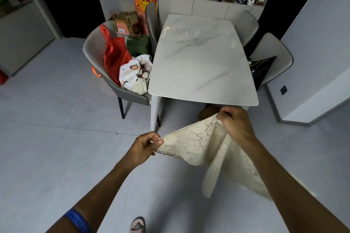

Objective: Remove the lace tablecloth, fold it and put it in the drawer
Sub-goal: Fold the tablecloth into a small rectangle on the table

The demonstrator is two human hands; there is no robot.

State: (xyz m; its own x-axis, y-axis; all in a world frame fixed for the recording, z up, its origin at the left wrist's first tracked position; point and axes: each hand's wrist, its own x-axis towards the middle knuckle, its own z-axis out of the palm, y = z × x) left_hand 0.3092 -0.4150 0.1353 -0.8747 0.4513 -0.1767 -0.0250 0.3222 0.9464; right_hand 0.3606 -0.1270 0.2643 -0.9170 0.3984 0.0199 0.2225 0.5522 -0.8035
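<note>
Left hand point(144, 146) and right hand point(235, 122) pinch the lace tablecloth point(197, 143) taut.

The lace tablecloth point(198, 147) hangs in the air between two bare hands, clear of the table point(200, 58). The left hand point(144, 147) pinches one edge between thumb and fingers point(157, 143), the cloth spreading to the right of them. The right hand point(234, 123) grips another corner, its fingers point(224, 114) curled over the top edge just below the table's near rim. Between the two grips the cloth is stretched in a slanting band; below the right fingers it falls in long loose folds toward the floor point(56, 138). Beyond the left fingers stands a chair point(98, 56) with a red bag point(115, 56) and crumpled cloths point(136, 73).
</note>
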